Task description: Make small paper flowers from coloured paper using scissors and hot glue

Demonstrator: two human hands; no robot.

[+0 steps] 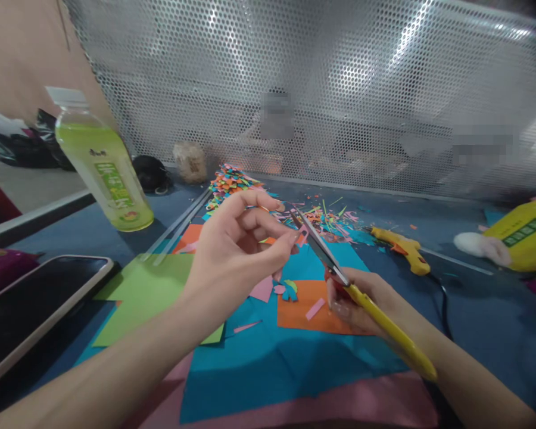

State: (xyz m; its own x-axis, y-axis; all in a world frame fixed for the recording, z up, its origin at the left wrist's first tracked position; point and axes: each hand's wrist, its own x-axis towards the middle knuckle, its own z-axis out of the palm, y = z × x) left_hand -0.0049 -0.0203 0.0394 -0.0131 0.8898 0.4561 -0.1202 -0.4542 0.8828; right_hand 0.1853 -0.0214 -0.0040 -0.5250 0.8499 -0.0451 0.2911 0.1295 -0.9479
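My left hand (245, 244) pinches a small piece of pink paper (302, 234) between thumb and fingertip. In my right hand (361, 298) is a pair of scissors (384, 325) with yellow handles, its blades reaching up to the pink piece. Whether the blades touch the paper I cannot tell. Below the hands lie an orange sheet (295, 313) with a pink strip (315, 308) on it, and a small blue cut-out (290, 292) near its left edge. Blue paper (250, 375) spreads underneath, with green sheets (147, 292) to the left.
Colourful paper scraps (326, 217) are scattered behind my hands, beside a heap of layered paper bits (232, 182). A yellow glue gun (402, 247) lies right, its cord trailing forward. A drink bottle (102, 167) and a phone (40, 316) are left. A perforated metal panel (339, 77) closes the back.
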